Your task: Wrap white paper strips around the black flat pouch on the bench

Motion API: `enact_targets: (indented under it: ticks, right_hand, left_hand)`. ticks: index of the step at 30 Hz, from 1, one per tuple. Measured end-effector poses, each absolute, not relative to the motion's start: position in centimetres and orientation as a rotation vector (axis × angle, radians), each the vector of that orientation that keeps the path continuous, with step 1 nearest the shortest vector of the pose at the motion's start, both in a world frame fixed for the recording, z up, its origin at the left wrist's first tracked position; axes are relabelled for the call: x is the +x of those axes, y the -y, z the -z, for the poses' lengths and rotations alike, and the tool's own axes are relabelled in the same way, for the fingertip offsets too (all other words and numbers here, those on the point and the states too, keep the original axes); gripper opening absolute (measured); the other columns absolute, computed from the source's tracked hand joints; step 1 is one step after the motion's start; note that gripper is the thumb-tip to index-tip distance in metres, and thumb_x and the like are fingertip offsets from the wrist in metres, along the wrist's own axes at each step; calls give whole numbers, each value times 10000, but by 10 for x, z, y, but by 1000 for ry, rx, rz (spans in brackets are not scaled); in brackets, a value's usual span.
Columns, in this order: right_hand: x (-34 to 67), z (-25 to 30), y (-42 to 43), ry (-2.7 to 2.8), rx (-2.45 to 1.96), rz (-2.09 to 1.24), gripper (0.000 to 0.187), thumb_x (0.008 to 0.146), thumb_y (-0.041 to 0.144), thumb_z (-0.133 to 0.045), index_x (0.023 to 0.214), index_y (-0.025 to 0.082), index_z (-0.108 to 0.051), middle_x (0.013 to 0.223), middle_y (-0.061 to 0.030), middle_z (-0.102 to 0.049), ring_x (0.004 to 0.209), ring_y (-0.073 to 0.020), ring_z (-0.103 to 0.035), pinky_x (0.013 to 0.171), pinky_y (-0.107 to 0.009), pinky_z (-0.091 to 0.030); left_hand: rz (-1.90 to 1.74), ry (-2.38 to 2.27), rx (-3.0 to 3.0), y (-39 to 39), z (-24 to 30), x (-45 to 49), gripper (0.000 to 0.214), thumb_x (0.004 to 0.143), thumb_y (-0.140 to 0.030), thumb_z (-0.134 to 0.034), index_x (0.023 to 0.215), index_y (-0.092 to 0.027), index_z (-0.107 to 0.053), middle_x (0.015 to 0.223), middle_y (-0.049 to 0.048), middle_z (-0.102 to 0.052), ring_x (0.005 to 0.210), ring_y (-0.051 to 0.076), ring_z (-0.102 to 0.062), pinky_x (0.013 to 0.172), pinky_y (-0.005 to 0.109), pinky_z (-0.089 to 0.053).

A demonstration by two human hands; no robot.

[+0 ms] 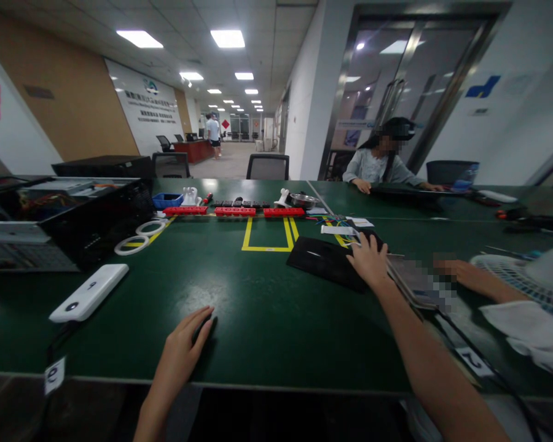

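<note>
My left hand [183, 342] rests low over the green table [258, 319] near its front edge. Its fingers are stretched out and hold nothing I can see. Farther forward on the right, my right hand [371, 263] lies with spread fingers at the right end of a glossy black sheet-like piece [325, 261]. A small dark object shows just beyond those fingertips; its kind and whether I touch it are unclear. Beside that hand is a white flat strip [338, 230] with colored wires around it.
Yellow tape [267, 249] marks the table, with red power strips [235, 212] behind. At left are white rings [131, 245], a white power bank [90, 293] and an open computer case [59, 227]. Another person's hand [470, 276] is beside a white basket [507, 270]; someone sits across.
</note>
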State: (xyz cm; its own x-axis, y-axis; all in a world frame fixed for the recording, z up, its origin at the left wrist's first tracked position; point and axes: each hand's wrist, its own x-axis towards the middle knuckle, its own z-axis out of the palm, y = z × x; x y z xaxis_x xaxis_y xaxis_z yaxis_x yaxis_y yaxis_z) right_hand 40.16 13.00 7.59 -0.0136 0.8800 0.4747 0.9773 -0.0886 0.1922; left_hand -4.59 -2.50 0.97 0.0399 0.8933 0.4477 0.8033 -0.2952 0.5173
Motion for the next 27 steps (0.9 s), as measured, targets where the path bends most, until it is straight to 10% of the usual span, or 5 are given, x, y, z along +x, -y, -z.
enact_targets:
  ticks: [9,16,27]
  right_hand:
    - [375,-61,-142,2341,-1697,310,387,916,353,-356,1151,129,-567,1240,-149,-551,1170,-245,-484,993,-375,-369]
    - [362,-40,-142,2366,-1812,110,758,875,610,-261,1355,39,-395,1397,-224,-397,1314,-345,-310,1051,-510,-256]
    - [312,-53,-114,2571,-1549,-116,687,893,584,-289,1424,148,-309,1469,-149,-316,1367,-283,-220,1087,-530,-160]
  left_hand:
    - [-1093,-1782,2185,28,-11,-45,374,910,-426,-433,1138,-213,-638,1157,63,-668,1092,233,-606,962,394,-456]
    - [-1096,-1794,2200,27,-11,-44,356,907,-415,-441,1130,-226,-643,1151,57,-669,1084,228,-610,956,381,-461]
    - [-1056,-1788,2221,28,-11,-43,360,914,-408,-432,1157,-223,-624,1176,70,-655,1112,234,-590,967,407,-450]
